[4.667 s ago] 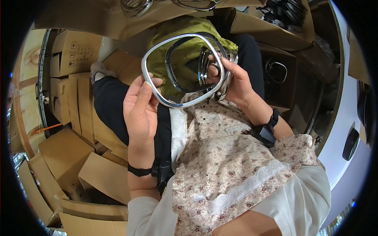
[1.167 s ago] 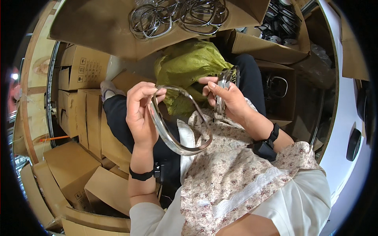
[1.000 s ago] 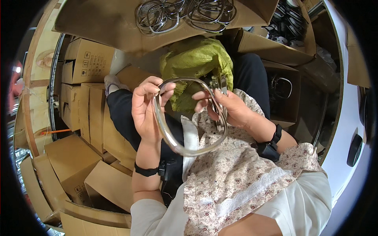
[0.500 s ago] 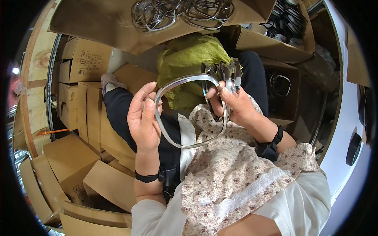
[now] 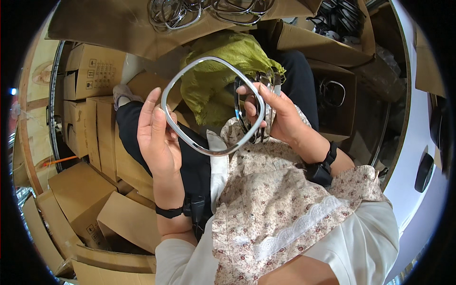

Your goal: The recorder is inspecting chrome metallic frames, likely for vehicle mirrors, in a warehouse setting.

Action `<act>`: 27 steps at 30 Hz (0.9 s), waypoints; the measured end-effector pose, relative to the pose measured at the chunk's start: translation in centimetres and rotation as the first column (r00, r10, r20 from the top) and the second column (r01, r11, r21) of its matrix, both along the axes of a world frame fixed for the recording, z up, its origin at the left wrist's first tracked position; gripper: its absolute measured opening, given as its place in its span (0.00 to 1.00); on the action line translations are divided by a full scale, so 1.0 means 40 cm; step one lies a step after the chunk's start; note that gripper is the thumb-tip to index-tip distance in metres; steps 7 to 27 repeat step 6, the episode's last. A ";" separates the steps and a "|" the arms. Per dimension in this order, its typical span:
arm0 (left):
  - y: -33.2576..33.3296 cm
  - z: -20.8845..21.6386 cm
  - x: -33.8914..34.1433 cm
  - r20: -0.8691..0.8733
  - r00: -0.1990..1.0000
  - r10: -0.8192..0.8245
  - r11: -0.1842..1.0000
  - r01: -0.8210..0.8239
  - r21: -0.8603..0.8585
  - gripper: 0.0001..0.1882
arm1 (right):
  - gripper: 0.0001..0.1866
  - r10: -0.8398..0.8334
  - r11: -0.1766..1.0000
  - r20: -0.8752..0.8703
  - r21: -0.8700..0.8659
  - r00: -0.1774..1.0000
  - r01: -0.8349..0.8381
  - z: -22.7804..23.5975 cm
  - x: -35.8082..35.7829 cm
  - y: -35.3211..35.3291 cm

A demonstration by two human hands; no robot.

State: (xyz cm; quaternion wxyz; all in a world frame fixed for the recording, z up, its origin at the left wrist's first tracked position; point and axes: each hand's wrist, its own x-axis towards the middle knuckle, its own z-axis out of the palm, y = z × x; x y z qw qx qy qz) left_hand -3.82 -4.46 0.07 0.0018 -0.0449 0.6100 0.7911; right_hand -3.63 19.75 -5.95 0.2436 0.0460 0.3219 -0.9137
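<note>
A shiny chrome, rounded-square ring frame (image 5: 218,153) is held upright between my hands, above my lap. My left hand (image 5: 160,149) has its thumb and fingers about the ring's left side, with the index finger raised. My right hand (image 5: 287,118) pinches the ring's right side between thumb and fingers. Several more chrome frames (image 5: 239,111) hang in that same hand, behind the ring, partly hidden by the fingers. A yellow-green woven sack (image 5: 223,61) lies just beyond, between my legs. A floral apron (image 5: 266,190) covers my lap.
At the top, an open carton (image 5: 114,28) bears a pile of chrome frames (image 5: 175,14). Another carton (image 5: 308,43) at upper right holds dark parts. Below it, a box (image 5: 349,114) contains a frame. Cardboard boxes (image 5: 78,194) crowd the left. A white panel (image 5: 403,156) stands at right.
The ring has tilted, its top swinging leftward and up. Both hands have shifted slightly left, and the bunch of frames in my right hand has turned. The whole view has moved a little.
</note>
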 end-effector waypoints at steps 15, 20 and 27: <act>-0.003 -0.006 0.002 0.026 0.998 0.061 0.998 -0.062 0.030 0.23 | 0.23 0.008 0.998 -0.029 -0.061 1.000 -0.009 -0.008 -0.004 0.008; -0.003 -0.006 0.002 0.026 0.998 0.061 0.998 -0.062 0.030 0.23 | 0.23 0.008 0.998 -0.029 -0.061 1.000 -0.009 -0.008 -0.004 0.008; -0.003 -0.006 0.002 0.026 0.998 0.061 0.998 -0.062 0.030 0.23 | 0.23 0.008 0.998 -0.029 -0.061 1.000 -0.009 -0.008 -0.004 0.008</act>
